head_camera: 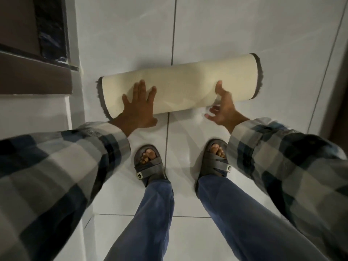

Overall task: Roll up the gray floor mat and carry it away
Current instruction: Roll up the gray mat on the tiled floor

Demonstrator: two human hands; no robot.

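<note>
The floor mat (180, 81) lies rolled into a thick tube on the white tiles, its cream backing outward and gray pile showing at both ends. My left hand (138, 108) rests flat on the left part of the roll, fingers spread. At the roll's near edge on the right, my right hand (223, 106) is blurred, with its thumb on the backing and the other fingers spread just off it. Neither hand grips the roll.
A white wall corner and a brown stepped ledge (35, 72) stand at the left, close to the roll's left end. A dark door edge (340, 81) is at the right. My two feet in gray sandals (148, 162) stand just behind the roll.
</note>
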